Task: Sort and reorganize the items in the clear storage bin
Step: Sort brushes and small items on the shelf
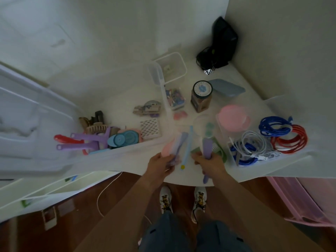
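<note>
Both hands hold things at the near edge of the white table (127, 113). Curled fingers of the left hand (161, 163) grip a blurry bunch — a pink piece (167, 149) and a purple-handled tool (180, 142). Right beside it, the right hand (209, 163) is wrapped round a purple handle (207, 150), and its end sticks out under the hand. A green piece (221, 151) sits just beside that hand. Between the two hands lies a thin blue stick (188, 146) with a yellow tip.

To the left is the clear storage bin (127, 148), with purple scrapers (87, 140), a red tool (67, 140) and a teal lid (125, 138) inside. To the right, a clear tray (234, 160) holds white cables (254, 144) and a blue cord; blue cables (274, 125) and red cables (291, 140) lie just past it. A pink bowl (233, 118) sits near the middle, and a brown jar (201, 96) stands farther back, with a small clear box (171, 67) behind it.
</note>
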The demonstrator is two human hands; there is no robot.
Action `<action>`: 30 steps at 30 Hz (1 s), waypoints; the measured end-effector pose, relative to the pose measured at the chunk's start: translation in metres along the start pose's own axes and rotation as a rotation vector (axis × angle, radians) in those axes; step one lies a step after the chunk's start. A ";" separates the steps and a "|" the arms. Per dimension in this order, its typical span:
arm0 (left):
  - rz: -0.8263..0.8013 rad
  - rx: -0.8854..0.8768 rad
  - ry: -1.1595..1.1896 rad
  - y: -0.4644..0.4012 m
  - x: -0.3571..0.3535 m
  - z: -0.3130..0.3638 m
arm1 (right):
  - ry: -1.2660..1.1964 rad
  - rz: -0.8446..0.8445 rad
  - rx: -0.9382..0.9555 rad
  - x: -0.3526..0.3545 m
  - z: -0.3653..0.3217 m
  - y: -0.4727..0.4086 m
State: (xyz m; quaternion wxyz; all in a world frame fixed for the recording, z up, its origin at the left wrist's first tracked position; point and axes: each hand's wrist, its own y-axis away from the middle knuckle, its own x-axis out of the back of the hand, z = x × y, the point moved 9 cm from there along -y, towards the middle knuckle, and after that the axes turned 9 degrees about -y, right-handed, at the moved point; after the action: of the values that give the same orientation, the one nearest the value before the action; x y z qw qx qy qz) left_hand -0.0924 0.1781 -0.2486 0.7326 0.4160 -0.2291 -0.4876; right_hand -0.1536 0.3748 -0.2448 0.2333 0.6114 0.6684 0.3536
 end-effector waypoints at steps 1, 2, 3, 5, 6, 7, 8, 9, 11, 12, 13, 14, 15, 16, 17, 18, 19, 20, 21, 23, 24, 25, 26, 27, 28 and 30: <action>-0.031 0.015 0.048 0.004 -0.002 0.001 | -0.016 -0.003 -0.001 -0.005 -0.003 0.006; -0.053 0.027 0.095 0.007 -0.003 0.001 | -0.031 -0.012 -0.003 -0.011 -0.005 0.014; -0.065 0.037 0.126 0.011 -0.004 0.001 | -0.050 -0.017 -0.003 -0.016 -0.007 0.021; -0.084 0.044 0.170 0.014 -0.007 0.002 | -0.077 -0.006 -0.001 -0.023 -0.010 0.032; -0.089 0.043 0.195 0.016 -0.010 0.003 | -0.085 0.009 0.005 -0.023 -0.013 0.038; -0.084 0.050 0.222 0.016 -0.011 0.002 | -0.101 0.025 0.022 -0.024 -0.015 0.042; -0.079 0.059 0.254 0.017 -0.011 0.002 | -0.120 0.040 0.046 -0.024 -0.018 0.045; -0.075 0.073 0.273 0.018 -0.012 0.001 | -0.139 0.059 0.071 -0.023 -0.021 0.047; -0.116 0.108 0.272 0.026 -0.015 -0.002 | -0.127 0.087 0.107 -0.022 -0.026 0.052; -0.151 0.125 0.259 0.030 -0.017 -0.004 | -0.098 0.080 0.114 -0.023 -0.028 0.055; -0.178 0.129 0.253 0.033 -0.018 -0.005 | -0.066 0.069 0.120 -0.025 -0.029 0.058; -0.198 0.124 0.262 0.036 -0.018 -0.003 | -0.047 0.055 0.130 -0.027 -0.032 0.063; -0.207 0.118 0.270 0.038 -0.018 -0.001 | -0.043 0.032 0.147 -0.030 -0.035 0.067; -0.211 0.113 0.276 0.041 -0.017 0.002 | -0.046 0.009 0.174 -0.032 -0.039 0.071; -0.213 0.111 0.272 0.045 -0.017 0.005 | -0.035 -0.009 0.214 -0.034 -0.044 0.076; -0.219 0.110 0.265 0.048 -0.018 0.007 | -0.025 -0.017 0.250 -0.034 -0.048 0.079; -0.221 0.115 0.253 0.051 -0.019 0.008 | 0.006 -0.016 0.281 -0.033 -0.052 0.082; -0.207 0.134 0.229 0.054 -0.018 0.008 | 0.054 -0.008 0.306 -0.031 -0.057 0.086; -0.172 0.156 0.171 0.056 -0.016 0.007 | 0.103 -0.007 0.321 -0.029 -0.062 0.091; -0.076 0.162 -0.068 0.062 -0.011 0.012 | 0.134 -0.039 0.356 -0.022 -0.073 0.103; -0.028 0.128 -0.227 0.067 -0.011 0.021 | 0.143 -0.050 0.363 -0.015 -0.077 0.108; 0.014 0.056 -0.392 0.072 -0.012 0.033 | 0.178 -0.048 0.369 -0.006 -0.083 0.114; 0.042 -0.065 -0.553 0.077 -0.014 0.048 | 0.257 -0.028 0.366 0.005 -0.086 0.118; 0.063 -0.246 -0.698 0.088 -0.021 0.067 | 0.339 -0.023 0.359 0.015 -0.092 0.123; 0.094 -0.482 -0.807 0.106 -0.028 0.091 | 0.384 -0.021 0.345 0.026 -0.098 0.129; 0.151 -1.018 -0.905 0.155 -0.041 0.141 | 0.346 -0.037 0.385 0.044 -0.123 0.149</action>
State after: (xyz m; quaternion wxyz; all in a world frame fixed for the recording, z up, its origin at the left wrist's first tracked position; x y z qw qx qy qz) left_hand -0.1326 0.1890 -0.0390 0.7012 -0.2418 -0.2833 -0.6080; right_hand -0.1543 0.3952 -0.0478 0.0013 0.5628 0.7642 0.3150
